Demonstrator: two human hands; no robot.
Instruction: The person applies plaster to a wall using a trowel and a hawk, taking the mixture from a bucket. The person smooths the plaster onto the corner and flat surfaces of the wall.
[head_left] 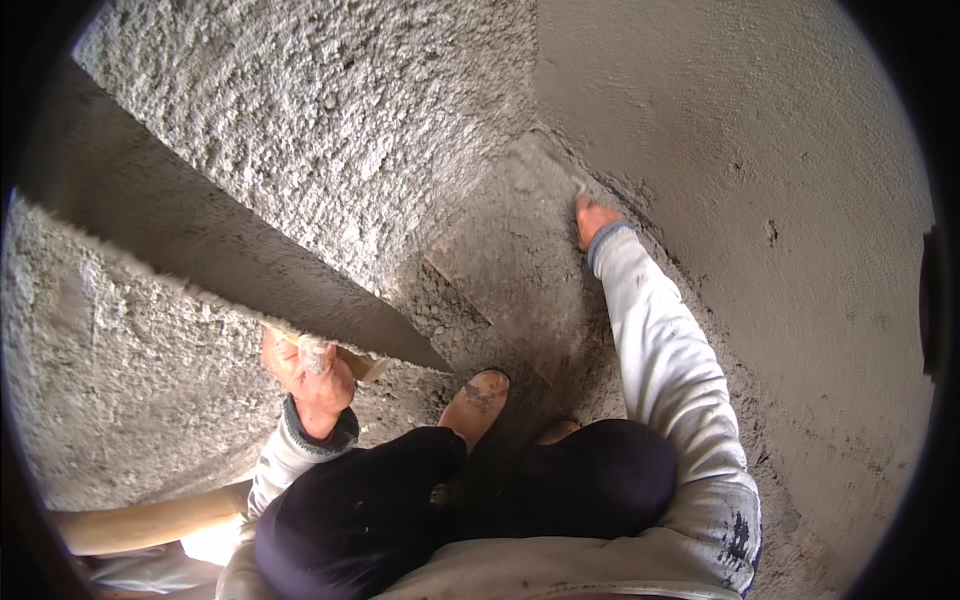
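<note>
My left hand (305, 375) is closed around the near end of a long flat straightedge (230, 250). The straightedge runs up and to the left across a rough, freshly plastered wall (330, 110). A pale wooden piece (362, 366) shows just right of that hand. My right hand (592, 220) reaches far forward, arm in a light sleeve, to the corner where the floor meets a smooth grey wall (760, 200). Its fingers press into the mortar there. Whether it holds anything is hidden.
Loose mortar crumbs (450, 310) lie on the floor strip between the two walls. My foot (476, 400) in a mortar-stained shoe and my knees in dark trousers (360, 510) fill the lower middle. A tan wooden pole (150, 522) lies at lower left.
</note>
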